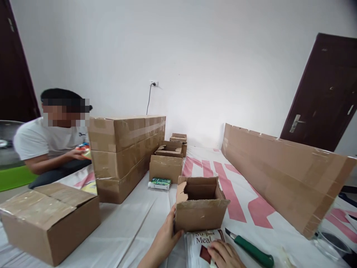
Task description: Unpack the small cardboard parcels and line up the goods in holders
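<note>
Just in front of me stands an open cardboard box, its top flaps up and one flap edge torn. My left hand steadies its left side, fingers along the wall and thumb at the front lower corner. Lying against the box's near side is a white packet printed "Super Meal". My right hand rests on this packet with fingers bent and close together, covering part of the print. Beside it on the right lies a green utility knife with its blade exposed, pointing towards the box.
Stacked taped cartons form a wall on the left; a closed carton sits nearer. More open boxes line up behind a small green-and-white pack. A long cardboard wall runs along the right. A person crouches left, holding something colourful.
</note>
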{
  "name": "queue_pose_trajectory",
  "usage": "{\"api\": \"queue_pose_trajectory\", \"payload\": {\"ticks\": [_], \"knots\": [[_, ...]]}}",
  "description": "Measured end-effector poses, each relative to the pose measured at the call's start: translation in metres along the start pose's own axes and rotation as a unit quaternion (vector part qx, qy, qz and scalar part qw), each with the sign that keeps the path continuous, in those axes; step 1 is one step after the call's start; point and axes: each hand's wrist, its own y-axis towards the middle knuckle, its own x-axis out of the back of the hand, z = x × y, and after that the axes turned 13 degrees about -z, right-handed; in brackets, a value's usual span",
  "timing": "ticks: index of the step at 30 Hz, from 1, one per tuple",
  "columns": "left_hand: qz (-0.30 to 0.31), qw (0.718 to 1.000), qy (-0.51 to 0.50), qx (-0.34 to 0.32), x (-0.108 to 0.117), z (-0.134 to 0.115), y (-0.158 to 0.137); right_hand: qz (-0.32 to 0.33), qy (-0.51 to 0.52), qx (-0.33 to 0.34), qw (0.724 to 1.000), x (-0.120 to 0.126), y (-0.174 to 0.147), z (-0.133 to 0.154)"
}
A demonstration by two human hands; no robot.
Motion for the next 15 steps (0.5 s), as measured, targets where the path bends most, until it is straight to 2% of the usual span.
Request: {"api": "queue_pose_trajectory", "payload": {"ticks": [2,4,6,8,10,13,15], "knots": [[-0.002,1.000,0.010,-0.002,0.001,-0.001,-0.001,-0.013,0.095,-0.050,0.994,-0.001,0.004,-0.005],[-0.012,1.000,0.015,-0.006,0.001,-0.001,-0.002,-0.079,0.186,-0.166,0.965,0.005,0.010,-0.016],[-0.024,0.999,0.021,-0.009,0.000,0.001,-0.005,-0.189,0.225,-0.314,0.903,0.011,0.017,-0.032],[-0.033,0.999,0.029,-0.008,-0.003,0.002,-0.008,-0.256,0.251,-0.404,0.842,0.012,0.024,-0.046],[-0.032,0.999,0.034,-0.003,-0.009,0.001,-0.010,-0.250,0.295,-0.416,0.823,0.007,0.032,-0.056],[-0.030,0.999,0.042,0.015,-0.016,-0.010,0.001,-0.228,0.314,-0.382,0.839,-0.002,0.049,-0.067],[-0.026,0.998,0.047,0.020,-0.018,-0.023,0.021,-0.239,0.295,-0.376,0.845,-0.006,0.066,-0.076]]}}
